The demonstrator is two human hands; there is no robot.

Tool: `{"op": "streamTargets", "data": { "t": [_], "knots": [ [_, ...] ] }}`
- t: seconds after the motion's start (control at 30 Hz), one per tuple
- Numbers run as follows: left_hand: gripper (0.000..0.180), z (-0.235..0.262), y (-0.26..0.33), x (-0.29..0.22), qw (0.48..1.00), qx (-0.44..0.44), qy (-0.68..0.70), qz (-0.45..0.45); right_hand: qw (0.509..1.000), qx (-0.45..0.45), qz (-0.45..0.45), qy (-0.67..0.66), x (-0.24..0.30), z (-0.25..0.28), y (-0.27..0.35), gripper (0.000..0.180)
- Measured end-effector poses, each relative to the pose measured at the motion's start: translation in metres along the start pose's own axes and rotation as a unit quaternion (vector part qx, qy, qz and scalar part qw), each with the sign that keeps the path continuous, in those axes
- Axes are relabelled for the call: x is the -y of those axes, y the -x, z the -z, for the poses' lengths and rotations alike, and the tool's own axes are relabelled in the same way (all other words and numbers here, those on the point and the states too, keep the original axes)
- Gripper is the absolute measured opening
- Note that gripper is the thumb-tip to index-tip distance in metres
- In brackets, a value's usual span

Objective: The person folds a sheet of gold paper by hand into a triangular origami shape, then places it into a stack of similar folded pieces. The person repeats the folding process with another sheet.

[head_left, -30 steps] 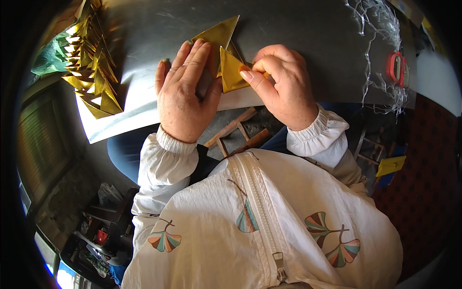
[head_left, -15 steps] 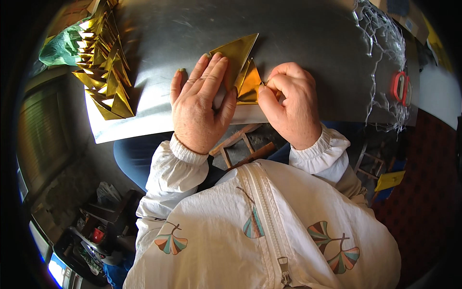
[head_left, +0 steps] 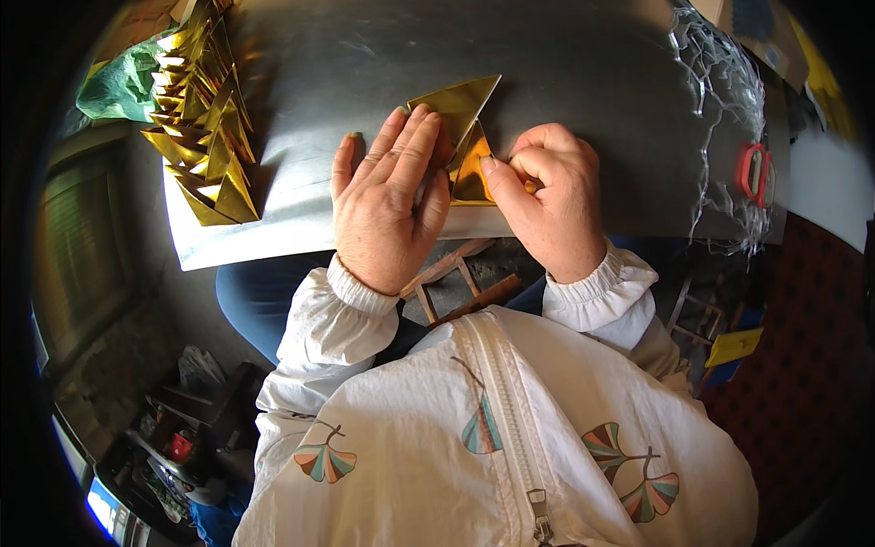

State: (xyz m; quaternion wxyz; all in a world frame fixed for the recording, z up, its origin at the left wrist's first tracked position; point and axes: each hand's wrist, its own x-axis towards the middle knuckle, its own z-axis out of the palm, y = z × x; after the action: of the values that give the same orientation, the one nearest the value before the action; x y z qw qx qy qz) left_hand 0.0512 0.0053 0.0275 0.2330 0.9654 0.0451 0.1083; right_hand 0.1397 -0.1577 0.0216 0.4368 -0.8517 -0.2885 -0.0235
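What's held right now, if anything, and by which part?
The right hand pinches the folded gold paper by its lower right end; the left hand lies flat on the paper's left side, not gripping.

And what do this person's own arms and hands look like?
The left hand and right hand are bare, without gloves. Loose, wrinkled white jacket sleeves end in gathered, elastic-looking cuffs at the wrists.

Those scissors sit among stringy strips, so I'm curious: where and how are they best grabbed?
Probably by the red handle loops, with the right hand, the nearer one, coming down from above: the loops lie exposed near the right edge of the table, while whitish strips tangle around them. The blades can't be made out.
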Motion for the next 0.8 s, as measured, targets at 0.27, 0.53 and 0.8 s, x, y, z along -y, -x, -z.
{"op": "streamTargets", "data": {
  "t": [0.27, 0.53, 0.8],
  "knots": [
    [0.055, 0.0, 0.001, -0.001, 1.0, 0.0, 0.007, 0.005, 1.0, -0.01, -0.012, -0.011, -0.001, -0.002, 0.001, 0.024],
    [0.057, -0.001, 0.003, 0.0, 1.0, 0.008, 0.011, 0.004, 0.999, 0.012, -0.045, -0.014, 0.005, 0.0, -0.005, 0.024],
    [0.054, 0.001, 0.002, 0.001, 1.0, 0.012, 0.023, 0.0, 0.997, 0.002, -0.073, 0.028, 0.012, -0.006, -0.014, 0.027]
  ]
}}
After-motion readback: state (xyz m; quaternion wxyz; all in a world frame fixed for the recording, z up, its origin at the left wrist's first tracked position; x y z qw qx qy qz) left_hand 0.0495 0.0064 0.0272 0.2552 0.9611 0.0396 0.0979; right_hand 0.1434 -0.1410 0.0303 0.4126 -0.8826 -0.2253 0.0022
